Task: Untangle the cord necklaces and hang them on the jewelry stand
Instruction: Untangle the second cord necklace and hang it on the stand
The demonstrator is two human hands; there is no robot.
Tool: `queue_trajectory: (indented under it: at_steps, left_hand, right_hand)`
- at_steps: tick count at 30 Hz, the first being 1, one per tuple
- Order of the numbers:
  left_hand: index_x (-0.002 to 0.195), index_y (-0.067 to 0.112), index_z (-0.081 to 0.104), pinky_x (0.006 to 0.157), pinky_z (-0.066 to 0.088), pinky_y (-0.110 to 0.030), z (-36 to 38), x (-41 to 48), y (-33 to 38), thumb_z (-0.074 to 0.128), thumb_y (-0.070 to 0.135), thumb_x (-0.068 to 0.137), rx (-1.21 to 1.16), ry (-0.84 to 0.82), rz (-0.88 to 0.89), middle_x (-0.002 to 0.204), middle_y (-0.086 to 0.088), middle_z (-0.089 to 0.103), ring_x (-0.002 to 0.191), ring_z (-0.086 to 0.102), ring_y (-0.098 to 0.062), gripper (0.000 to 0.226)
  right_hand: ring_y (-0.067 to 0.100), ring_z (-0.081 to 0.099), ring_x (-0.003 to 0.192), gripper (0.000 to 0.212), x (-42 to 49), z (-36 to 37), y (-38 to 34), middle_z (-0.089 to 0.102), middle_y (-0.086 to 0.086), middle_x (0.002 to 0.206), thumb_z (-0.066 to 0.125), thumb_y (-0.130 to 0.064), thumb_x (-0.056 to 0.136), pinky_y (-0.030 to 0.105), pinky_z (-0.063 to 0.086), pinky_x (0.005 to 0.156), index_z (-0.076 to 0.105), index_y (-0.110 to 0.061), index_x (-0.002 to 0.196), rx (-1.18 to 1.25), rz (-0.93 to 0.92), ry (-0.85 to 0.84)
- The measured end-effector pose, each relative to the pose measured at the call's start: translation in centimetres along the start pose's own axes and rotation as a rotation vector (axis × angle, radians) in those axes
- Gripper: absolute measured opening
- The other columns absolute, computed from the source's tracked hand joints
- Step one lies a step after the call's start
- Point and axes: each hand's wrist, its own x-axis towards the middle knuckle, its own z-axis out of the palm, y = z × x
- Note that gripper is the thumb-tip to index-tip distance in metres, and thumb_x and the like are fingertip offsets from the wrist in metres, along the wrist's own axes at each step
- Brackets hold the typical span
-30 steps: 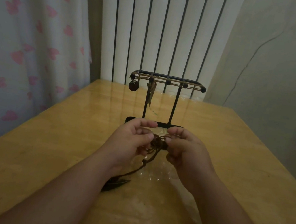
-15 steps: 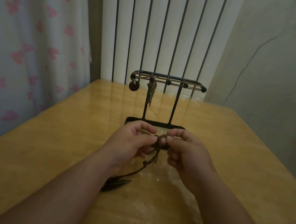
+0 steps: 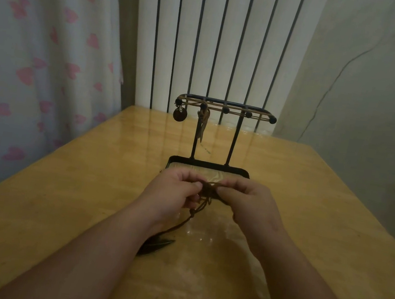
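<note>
Dark cord tangle (image 3: pixel 208 194) sat low over the worktop (image 3: pixel 81 196), just before the jewelry stand (image 3: pixel 233 139), pinched between left hand (image 3: pixel 172 193) and right hand (image 3: pixel 247 201). Loops wanted gentle easing apart. A hard pull would likely tighten the knot, with the pendant (image 3: pixel 159 246) dragging.

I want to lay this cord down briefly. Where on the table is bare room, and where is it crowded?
Bare table lies between the left hand and the curtain, and between the right hand and the wall. Crowded: the middle, where both hands pinch the cord before the stand, pendant by left forearm.
</note>
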Motion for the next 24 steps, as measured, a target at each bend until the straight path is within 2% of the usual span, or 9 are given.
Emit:
queue_trajectory:
  at_steps: [4, 6, 8, 11, 14, 16, 19, 22, 24]
  left_hand:
    - [0.095, 0.007, 0.067, 0.064, 0.047, -0.032, 0.0, 0.1, 0.6, 0.048, 0.000, 0.094, -0.302, 0.034, -0.093, 0.081, -0.008, 0.067, 0.073, 0.060, -0.018, 0.020]
    - [0.100, 0.005, 0.065, 0.063, 0.047, -0.031, -0.3, 0.0, 0.8, 0.047, 0.003, 0.093, -0.406, 0.060, -0.133, 0.082, -0.008, 0.067, 0.074, 0.061, -0.017, 0.020]
    - [0.098, 0.006, 0.065, 0.064, 0.046, -0.031, -0.6, -0.1, 0.8, 0.049, 0.004, 0.091, -0.425, 0.035, -0.132, 0.082, -0.008, 0.067, 0.072, 0.061, -0.015, 0.018]
    - [0.091, 0.011, 0.064, 0.061, 0.045, -0.030, -0.9, -0.2, 0.9, 0.052, 0.004, 0.092, -0.403, 0.013, -0.087, 0.084, -0.008, 0.069, 0.068, 0.063, -0.013, 0.014]
    - [0.087, 0.013, 0.062, 0.059, 0.046, -0.029, -0.9, -0.1, 0.8, 0.058, 0.005, 0.091, -0.331, 0.043, -0.057, 0.080, -0.005, 0.071, 0.066, 0.066, -0.012, 0.010]
    - [0.086, 0.014, 0.064, 0.061, 0.049, -0.028, -0.8, -0.1, 0.5, 0.063, 0.005, 0.090, -0.246, 0.053, -0.042, 0.080, -0.005, 0.071, 0.068, 0.067, -0.013, 0.009]
    - [0.085, 0.016, 0.067, 0.066, 0.051, -0.031, -0.7, 0.0, 0.3, 0.068, 0.009, 0.087, -0.109, 0.059, 0.000, 0.083, -0.008, 0.072, 0.075, 0.069, -0.020, 0.007]
    - [0.084, 0.017, 0.067, 0.069, 0.051, -0.033, -0.5, -0.1, 0.3, 0.070, 0.010, 0.085, -0.046, 0.035, 0.007, 0.079, -0.006, 0.072, 0.076, 0.068, -0.022, 0.008]
    - [0.087, 0.017, 0.066, 0.067, 0.050, -0.032, -0.5, -0.2, 0.4, 0.068, 0.008, 0.086, -0.055, 0.024, -0.002, 0.079, -0.005, 0.070, 0.073, 0.066, -0.019, 0.010]
  right_hand:
    - [0.013, 0.037, 0.049, 0.017, 0.2, -0.5, -0.1, 0.052, 0.002, 0.061, 0.045, -0.013, 0.092, 0.028, 0.027, 0.051, 0.058, -0.006, 0.085, 0.248, 0.208, 0.058]
    - [0.014, 0.028, 0.050, 0.011, 0.1, -0.8, -0.4, 0.050, 0.004, 0.059, 0.040, -0.011, 0.090, 0.030, 0.022, 0.051, 0.051, -0.008, 0.088, 0.518, 0.280, 0.032]
    - [0.014, 0.027, 0.050, 0.008, 0.0, -1.0, -0.5, 0.048, 0.004, 0.060, 0.042, -0.009, 0.088, 0.030, 0.019, 0.051, 0.050, -0.010, 0.088, 0.603, 0.274, 0.001]
    - [0.013, 0.031, 0.052, 0.007, 0.1, -0.8, 0.1, 0.046, 0.003, 0.064, 0.051, -0.007, 0.085, 0.030, 0.023, 0.051, 0.058, -0.007, 0.086, 0.431, 0.225, -0.044]
    - [0.013, 0.044, 0.060, 0.013, 0.1, -0.6, 0.3, 0.060, 0.000, 0.077, 0.064, -0.020, 0.086, 0.027, 0.034, 0.055, 0.069, -0.014, 0.097, 0.186, 0.164, -0.035]
    - [0.009, 0.056, 0.078, 0.019, 0.0, -0.4, 0.5, 0.065, -0.008, 0.090, 0.067, -0.031, 0.086, 0.025, 0.040, 0.065, 0.068, -0.023, 0.103, 0.049, 0.080, -0.008]
    - [0.001, 0.056, 0.099, 0.033, 0.1, 0.1, 0.8, 0.061, -0.022, 0.106, 0.070, -0.040, 0.084, 0.024, 0.048, 0.078, 0.061, -0.036, 0.115, -0.200, -0.117, 0.054]
    - [0.000, 0.060, 0.099, 0.034, 0.2, 0.4, 1.0, 0.067, -0.018, 0.105, 0.068, -0.036, 0.087, 0.028, 0.052, 0.086, 0.061, -0.037, 0.121, -0.348, -0.167, -0.001]
    - [0.001, 0.062, 0.090, 0.018, 0.3, 0.5, 0.9, 0.069, -0.014, 0.094, 0.065, -0.030, 0.091, 0.031, 0.054, 0.083, 0.068, -0.034, 0.108, -0.438, -0.150, -0.031]
